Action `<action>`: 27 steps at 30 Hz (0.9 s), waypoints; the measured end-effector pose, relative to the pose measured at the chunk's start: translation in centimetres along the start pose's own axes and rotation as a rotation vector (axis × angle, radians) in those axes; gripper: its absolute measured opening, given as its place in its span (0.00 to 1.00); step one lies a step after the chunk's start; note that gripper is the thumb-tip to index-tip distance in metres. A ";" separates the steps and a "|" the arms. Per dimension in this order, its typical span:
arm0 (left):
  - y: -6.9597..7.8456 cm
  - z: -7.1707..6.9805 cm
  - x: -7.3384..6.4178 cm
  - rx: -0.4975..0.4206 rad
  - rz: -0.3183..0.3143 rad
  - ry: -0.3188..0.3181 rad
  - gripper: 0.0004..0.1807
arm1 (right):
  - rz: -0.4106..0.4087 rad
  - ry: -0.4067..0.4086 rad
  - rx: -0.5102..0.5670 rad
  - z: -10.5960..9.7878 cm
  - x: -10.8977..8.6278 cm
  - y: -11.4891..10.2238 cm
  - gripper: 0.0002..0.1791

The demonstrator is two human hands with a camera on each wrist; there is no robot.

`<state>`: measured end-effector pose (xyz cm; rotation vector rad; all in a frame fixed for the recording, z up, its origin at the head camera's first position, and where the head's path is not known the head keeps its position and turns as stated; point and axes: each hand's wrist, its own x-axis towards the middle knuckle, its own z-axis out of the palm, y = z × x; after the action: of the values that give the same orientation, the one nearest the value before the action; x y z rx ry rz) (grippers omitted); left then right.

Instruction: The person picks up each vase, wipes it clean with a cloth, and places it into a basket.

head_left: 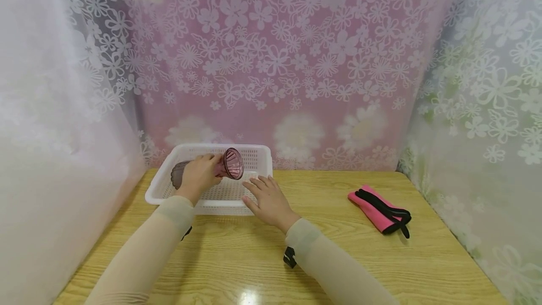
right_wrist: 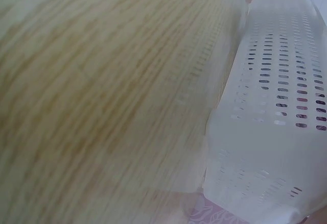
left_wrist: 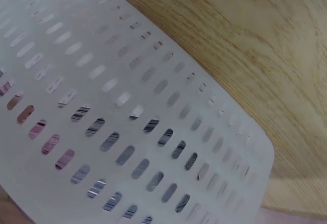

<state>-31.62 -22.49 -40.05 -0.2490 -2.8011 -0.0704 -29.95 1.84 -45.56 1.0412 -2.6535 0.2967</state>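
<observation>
My left hand (head_left: 197, 176) grips a ribbed, pinkish-purple glass (head_left: 234, 164) inside a white plastic basket (head_left: 266, 161). The glass lies tilted, its flared mouth turned to the right. Left of that hand shows a grey, ribbed glass shape with a scalloped edge (head_left: 178, 175); the hand hides whether it joins the pink one. Pink and grey show through the slotted wall of the basket (left_wrist: 204, 147) in the left wrist view. My right hand (head_left: 268, 202) is at the basket's front right corner, its fingers spread and holding nothing. In the right wrist view the basket (right_wrist: 265, 132) stands at the right.
A folded pink cloth item with black trim (head_left: 381, 211) lies at the right of the wooden table (head_left: 322, 229). Floral curtains (head_left: 296, 60) hang behind the table and along both sides. The basket stands near the table's back left corner.
</observation>
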 end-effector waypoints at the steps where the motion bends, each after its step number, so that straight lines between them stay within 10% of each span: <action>1: 0.0 0.1 0.0 0.002 0.002 -0.006 0.43 | 0.002 -0.002 0.001 0.0 0.0 0.0 0.31; 27: 1.3 2.5 -0.1 0.106 0.089 -0.088 0.31 | 0.026 -0.045 0.027 -0.6 -0.3 -0.3 0.34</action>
<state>-32.12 -21.03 -42.43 -0.3592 -2.8651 0.1125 -29.37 1.98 -45.07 1.0341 -2.7122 0.3185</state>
